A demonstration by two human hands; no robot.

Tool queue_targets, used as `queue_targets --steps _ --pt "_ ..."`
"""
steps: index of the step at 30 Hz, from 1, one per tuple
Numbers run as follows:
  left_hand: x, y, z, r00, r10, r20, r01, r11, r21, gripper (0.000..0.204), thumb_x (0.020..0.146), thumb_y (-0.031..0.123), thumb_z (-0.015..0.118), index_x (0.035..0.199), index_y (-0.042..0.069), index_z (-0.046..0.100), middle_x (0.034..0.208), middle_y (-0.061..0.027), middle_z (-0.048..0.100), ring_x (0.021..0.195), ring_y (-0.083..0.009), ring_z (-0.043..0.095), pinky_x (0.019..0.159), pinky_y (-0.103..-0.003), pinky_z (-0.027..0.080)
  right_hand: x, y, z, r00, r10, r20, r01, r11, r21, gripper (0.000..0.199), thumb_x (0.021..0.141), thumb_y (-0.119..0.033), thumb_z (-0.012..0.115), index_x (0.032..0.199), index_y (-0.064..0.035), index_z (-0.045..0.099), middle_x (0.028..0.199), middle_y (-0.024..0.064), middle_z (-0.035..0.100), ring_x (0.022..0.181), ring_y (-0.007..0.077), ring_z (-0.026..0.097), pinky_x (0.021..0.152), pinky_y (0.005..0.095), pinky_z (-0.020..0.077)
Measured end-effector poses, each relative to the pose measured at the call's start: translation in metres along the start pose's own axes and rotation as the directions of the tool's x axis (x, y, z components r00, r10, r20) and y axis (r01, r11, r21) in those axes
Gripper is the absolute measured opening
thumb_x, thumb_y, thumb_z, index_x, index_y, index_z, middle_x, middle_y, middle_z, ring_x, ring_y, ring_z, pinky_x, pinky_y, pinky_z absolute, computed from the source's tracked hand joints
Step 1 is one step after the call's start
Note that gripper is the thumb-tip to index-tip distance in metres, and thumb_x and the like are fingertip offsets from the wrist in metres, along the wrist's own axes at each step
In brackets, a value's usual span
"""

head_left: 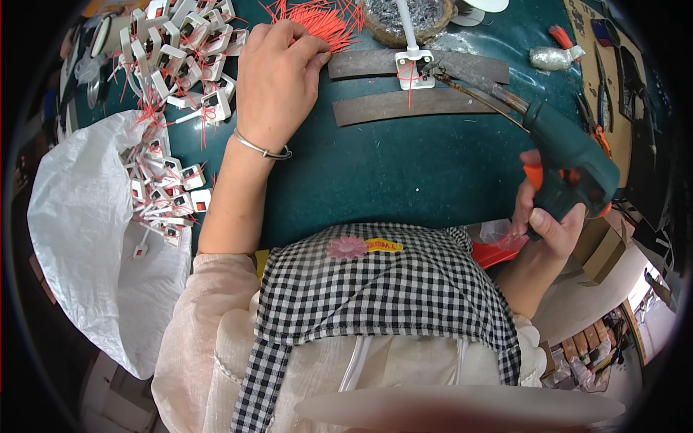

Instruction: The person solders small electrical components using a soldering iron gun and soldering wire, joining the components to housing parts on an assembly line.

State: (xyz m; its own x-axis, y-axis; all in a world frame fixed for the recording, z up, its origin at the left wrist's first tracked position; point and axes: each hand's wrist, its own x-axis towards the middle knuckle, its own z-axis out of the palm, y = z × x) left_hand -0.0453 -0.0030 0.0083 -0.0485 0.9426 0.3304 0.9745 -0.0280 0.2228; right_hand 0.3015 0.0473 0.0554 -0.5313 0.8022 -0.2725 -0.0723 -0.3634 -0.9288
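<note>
My right hand (552,216) is wrapped round the handle of a dark green soldering gun (570,148), a finger at its orange trigger. The gun's metal tip reaches to a small white plastic housing (415,70) with a white stem and a red wire across it. This housing lies over two dark flat strips, the upper strip (361,65) and the lower strip (375,108). My left hand (278,83) is closed in a pinch beside a heap of loose red wires (314,22). Whatever its fingertips hold is too small to make out.
Many white housings with red wires (180,54) are heaped at the far left. More spill from a white sack (86,187) at the table's left edge. A round container of silvery material (411,18) stands at the back. Pliers (603,137) lie on a board at right.
</note>
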Motion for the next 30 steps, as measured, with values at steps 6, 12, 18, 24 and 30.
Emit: queue_targets --steps 6,12,18,24,30 --pt "-0.004 -0.007 0.004 0.999 -0.023 0.036 0.024 1.0 -0.016 0.008 0.079 0.01 0.067 0.086 0.008 0.068 0.088 -0.0058 0.06 0.083 -0.0273 0.054 0.074 -0.037 0.044 0.007 -0.004 -0.009 0.998 0.007 0.056 -0.005 1.0 -0.028 0.07 0.069 -0.014 0.076 0.123 0.0148 0.041 0.107 0.0277 0.057 0.052 0.0125 0.053 0.044 0.0226 0.0457" --pt "-0.001 -0.008 0.002 0.998 -0.021 0.065 0.023 0.999 -0.031 0.005 0.079 0.008 0.066 0.084 0.007 0.067 0.087 -0.0057 0.06 0.083 -0.0279 0.054 0.073 -0.037 0.044 0.009 -0.009 -0.011 0.998 -0.048 0.052 0.052 0.995 -0.083 0.07 0.069 -0.014 0.076 0.123 0.0142 0.041 0.113 0.0297 0.056 0.056 0.0127 0.052 0.044 0.0219 0.045" --pt "-0.006 -0.011 -0.001 0.997 -0.04 0.069 0.041 0.999 -0.009 0.004 0.078 0.009 0.066 0.081 0.007 0.065 0.084 -0.0065 0.059 0.081 -0.0283 0.055 0.071 -0.038 0.044 0.014 -0.013 -0.016 0.994 -0.096 0.059 0.098 0.995 -0.026 0.071 0.067 -0.01 0.074 0.123 0.0167 0.04 0.102 0.0297 0.058 0.052 0.0128 0.05 0.04 0.0215 0.0424" --pt "-0.002 -0.016 0.001 1.0 0.001 -0.029 -0.001 1.0 -0.002 0.005 0.081 0.007 0.064 0.085 0.005 0.067 0.084 -0.0055 0.063 0.074 -0.0225 0.058 0.066 -0.034 0.047 0.006 -0.016 -0.016 0.983 -0.177 0.058 0.165 0.971 0.17 0.074 0.067 -0.013 0.073 0.12 0.0233 0.035 0.062 0.0105 0.05 0.04 0.0125 0.046 0.036 0.02 0.0387" --pt "0.02 0.007 -0.007 0.996 -0.08 -0.045 0.077 0.995 -0.066 0.015 0.072 0.012 0.071 0.081 0.003 0.063 0.076 -0.01 0.057 0.076 -0.0284 0.056 0.067 -0.038 0.045 -0.005 -0.001 -0.017 0.972 -0.22 0.08 0.195 0.949 0.25 0.072 0.073 -0.014 0.073 0.123 0.0202 0.034 0.058 0.0073 0.048 0.04 0.0122 0.045 0.036 0.0201 0.0394"
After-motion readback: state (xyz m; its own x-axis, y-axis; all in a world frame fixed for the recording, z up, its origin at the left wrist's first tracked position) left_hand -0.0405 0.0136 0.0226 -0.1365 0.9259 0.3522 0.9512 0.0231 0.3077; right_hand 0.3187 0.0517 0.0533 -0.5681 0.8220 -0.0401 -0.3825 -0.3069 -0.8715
